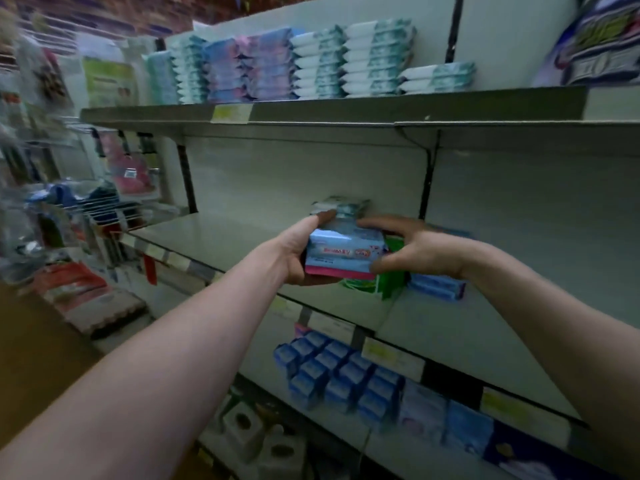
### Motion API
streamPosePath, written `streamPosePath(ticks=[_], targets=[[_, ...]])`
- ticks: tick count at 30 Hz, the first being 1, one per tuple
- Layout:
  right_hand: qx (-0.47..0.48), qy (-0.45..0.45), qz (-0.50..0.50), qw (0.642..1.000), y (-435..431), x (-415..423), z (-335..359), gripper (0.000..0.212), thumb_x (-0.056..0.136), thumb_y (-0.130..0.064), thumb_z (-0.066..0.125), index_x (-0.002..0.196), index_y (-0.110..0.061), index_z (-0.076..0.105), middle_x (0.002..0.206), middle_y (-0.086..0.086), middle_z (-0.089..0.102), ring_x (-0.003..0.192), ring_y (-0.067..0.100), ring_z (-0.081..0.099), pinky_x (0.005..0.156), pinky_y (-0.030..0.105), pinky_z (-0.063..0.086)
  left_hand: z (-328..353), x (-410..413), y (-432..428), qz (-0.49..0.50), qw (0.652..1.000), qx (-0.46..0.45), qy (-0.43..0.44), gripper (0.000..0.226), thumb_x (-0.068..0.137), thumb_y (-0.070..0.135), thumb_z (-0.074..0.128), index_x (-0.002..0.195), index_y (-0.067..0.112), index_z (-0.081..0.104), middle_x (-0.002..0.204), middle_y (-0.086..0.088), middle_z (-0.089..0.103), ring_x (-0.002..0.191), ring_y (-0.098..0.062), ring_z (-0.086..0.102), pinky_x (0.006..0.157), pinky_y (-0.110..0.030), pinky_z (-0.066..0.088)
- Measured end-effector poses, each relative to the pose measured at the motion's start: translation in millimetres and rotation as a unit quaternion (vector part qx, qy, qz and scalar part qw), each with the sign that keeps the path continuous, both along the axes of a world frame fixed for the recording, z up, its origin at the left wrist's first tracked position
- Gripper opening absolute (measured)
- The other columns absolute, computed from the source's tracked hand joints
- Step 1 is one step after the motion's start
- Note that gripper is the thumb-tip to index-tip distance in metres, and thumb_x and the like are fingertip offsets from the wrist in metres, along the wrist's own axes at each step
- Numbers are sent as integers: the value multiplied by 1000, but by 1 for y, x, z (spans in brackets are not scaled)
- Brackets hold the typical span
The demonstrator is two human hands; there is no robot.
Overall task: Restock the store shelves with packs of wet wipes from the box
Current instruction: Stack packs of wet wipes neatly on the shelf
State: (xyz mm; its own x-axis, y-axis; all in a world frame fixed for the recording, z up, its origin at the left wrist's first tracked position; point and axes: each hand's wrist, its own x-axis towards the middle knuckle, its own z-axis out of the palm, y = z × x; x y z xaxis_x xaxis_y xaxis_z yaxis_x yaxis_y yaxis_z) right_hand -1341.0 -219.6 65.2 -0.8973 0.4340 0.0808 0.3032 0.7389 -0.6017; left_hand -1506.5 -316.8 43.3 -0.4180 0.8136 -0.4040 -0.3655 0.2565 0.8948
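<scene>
**Desk:** Where's the load?

**Me:** I have a small stack of wet wipe packs (341, 252), two or three as far as the blur lets me judge, clamped between both hands over the middle shelf (214, 237). My left hand (299, 252) wraps the left end with the thumb on top. My right hand (414, 251) curls round the right end.

**Desk:** Which way does it lie?

**Me:** Its long axis runs left to right along the shelf edge, with a palm at each end. Bare board lies ahead and leftward, so my left hand is nearer the free space. My right is just beside a green pack (393, 271) and a blue pack (436, 287) lying there.

**Desk:** Any brand?

**Me:** There's red lettering on a pale blue front with a pink strip below, but it's too smeared to read. The yellow shelf tags (230, 112) are also illegible.
</scene>
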Motion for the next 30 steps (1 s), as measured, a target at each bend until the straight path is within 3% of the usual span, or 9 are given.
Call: streamPosePath(ticks=[4,8,12,16,18,21,24,27,30], targets=[[7,15,-27,1000,31,23,-2,61,85,-27,71,140,-33,44,136,-9,47,108,4,49,78,6,38,-5,14,35,-49,997,25,-62,44,93,46,48,80,7,61,63,-12,66,44,-22,63,43,-25,53],[129,-66,-31,989,54,31,-6,76,85,-15,69,149,-22,28,142,0,39,123,13,44,97,18,37,-10,18,75,-117,993,25,-20,33,96,37,43,85,10,59,64,-9,67,49,-20,64,48,-23,53],[159,13,-66,985,79,30,-2,61,84,-10,70,140,-13,46,134,4,54,114,11,50,90,15,39,-1,17,110,-139,990,29,-24,44,95,49,44,86,9,62,64,-11,68,61,-24,62,58,-30,51],[64,117,-112,985,102,27,10,44,86,-4,67,127,-16,57,116,-4,63,96,-1,56,74,-1,42,5,4,144,-145,985,48,-84,58,92,59,43,88,5,63,66,-14,69,57,-27,65,52,-33,56],[-22,183,-174,967,112,22,13,24,90,-13,64,113,-22,61,98,-12,64,82,-5,59,68,4,47,6,0,156,-169,978,60,-106,55,94,55,44,87,4,65,70,-16,70,52,-27,67,47,-35,57],[-169,271,-285,904,127,16,14,7,95,-24,57,98,-20,62,91,-3,68,75,7,65,67,20,55,5,-11,175,-193,981,28,-6,31,99,34,47,92,6,60,70,-12,67,56,-23,65,46,-30,56],[-259,284,-363,849,137,15,9,18,98,-27,52,89,-14,61,85,5,67,70,15,64,55,24,57,7,-23,192,-192,980,1,57,17,97,19,51,90,4,56,77,-12,61,67,-22,59,48,-29,55],[-315,308,-411,798,146,16,1,22,101,-24,47,98,-4,55,89,10,63,73,20,61,43,19,53,11,-29,205,-190,980,-2,67,16,96,17,53,91,3,57,79,-13,60,68,-23,58,45,-30,55],[-345,322,-424,773,156,16,-4,18,100,-18,48,103,-2,54,95,16,62,84,27,64,36,17,47,16,-30,213,-180,982,-2,64,16,96,16,54,86,3,56,80,-14,59,68,-24,56,38,-32,53]])
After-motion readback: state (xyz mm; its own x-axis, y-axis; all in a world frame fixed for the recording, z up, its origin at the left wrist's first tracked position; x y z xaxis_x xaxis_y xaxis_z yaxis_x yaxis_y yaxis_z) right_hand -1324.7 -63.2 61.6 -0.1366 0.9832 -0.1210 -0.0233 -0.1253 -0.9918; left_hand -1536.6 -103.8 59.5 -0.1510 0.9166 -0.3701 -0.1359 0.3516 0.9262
